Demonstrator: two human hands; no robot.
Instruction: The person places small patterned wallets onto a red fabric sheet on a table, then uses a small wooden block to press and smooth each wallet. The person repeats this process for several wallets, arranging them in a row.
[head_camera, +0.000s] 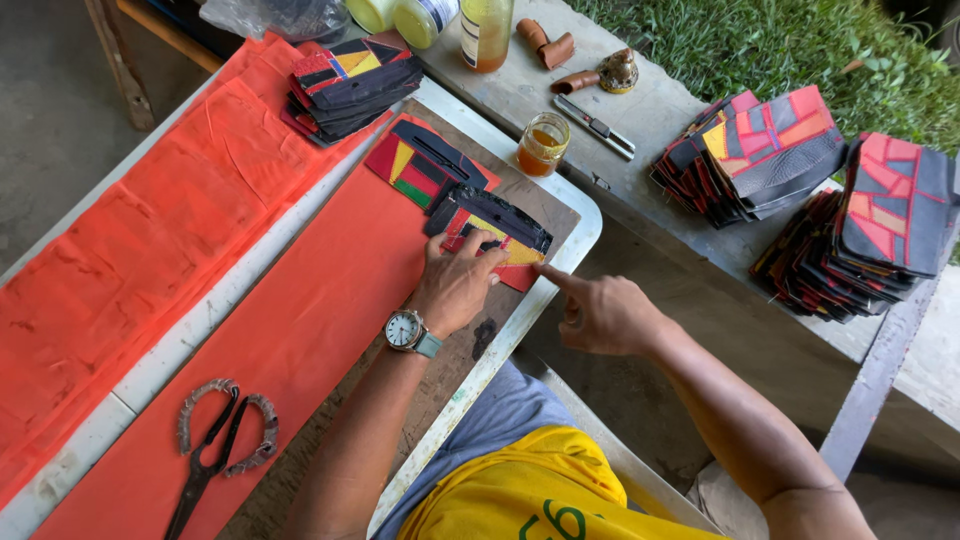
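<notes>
My left hand, with a wristwatch on the wrist, presses flat on a patchwork piece of black, red and yellow that lies on the orange fabric strip. My right hand hovers at the table's right edge, its index finger stretched out and touching the lower right corner of that piece. A second patchwork piece lies just beyond it on the brown board.
Scissors with wrapped handles lie near the front left. A stack of patchwork pieces sits at the back. A small jar of amber liquid, a bottle and a knife stand on the grey bench, with two more stacks at right.
</notes>
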